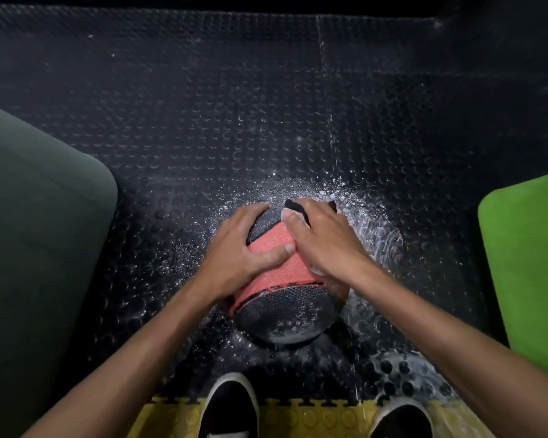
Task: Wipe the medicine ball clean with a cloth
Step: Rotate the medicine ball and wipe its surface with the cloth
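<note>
Sitting on the studded floor mat (203, 121) under both palms, the medicine ball (282, 298) looks heavy and grippy though damp, so the left hand (244, 248) spreads to steady it while the right hand (323, 241) presses the cloth (298, 207) down.

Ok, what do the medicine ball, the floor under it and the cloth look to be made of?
Medicine ball: seemingly rubber, matte, with a fine pebbled grip texture on its coral band and dark grey caps. Floor mat: black rubber by the look, with raised round studs and a slight sheen, wet or powdery around the ball. Cloth under the right hand: soft fabric, dark and pale; the weave is too hidden to tell.
</note>
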